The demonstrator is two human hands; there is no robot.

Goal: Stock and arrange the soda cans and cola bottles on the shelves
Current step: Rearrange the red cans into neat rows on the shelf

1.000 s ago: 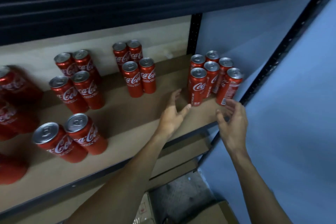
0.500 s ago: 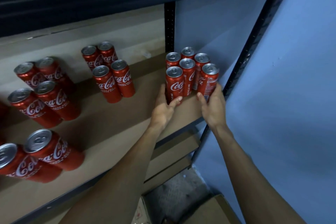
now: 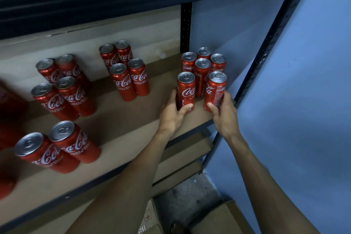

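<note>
We had the six-can cluster of slim red Coca-Cola cans standing upright at the right end of the wooden shelf board, close by the black corner post and the blue wall. Our left hand curled round the lower part of the near-left can, thumb across its front. Our right hand wrapped the foot of the near-right can the same way, and both cans had their bases on the board as far as we could tell. These two stood a little apart, with the four behind them packed closer, so we judged that we were squaring up this group rather than adding to it. Further left on the same board a block of four cans stood toward the back, another four stood left of that, and a pair stood near the front edge, with bare board between the groups. Red shapes at the far left edge were too blurred for us to name, and we saw no cola bottle plainly anywhere. So a good share of cans was up but loosely grouped. By our reckoning, closing the gaps, the bottles and the lower shelf were left to do. A cardboard box sat on the floor below.
</note>
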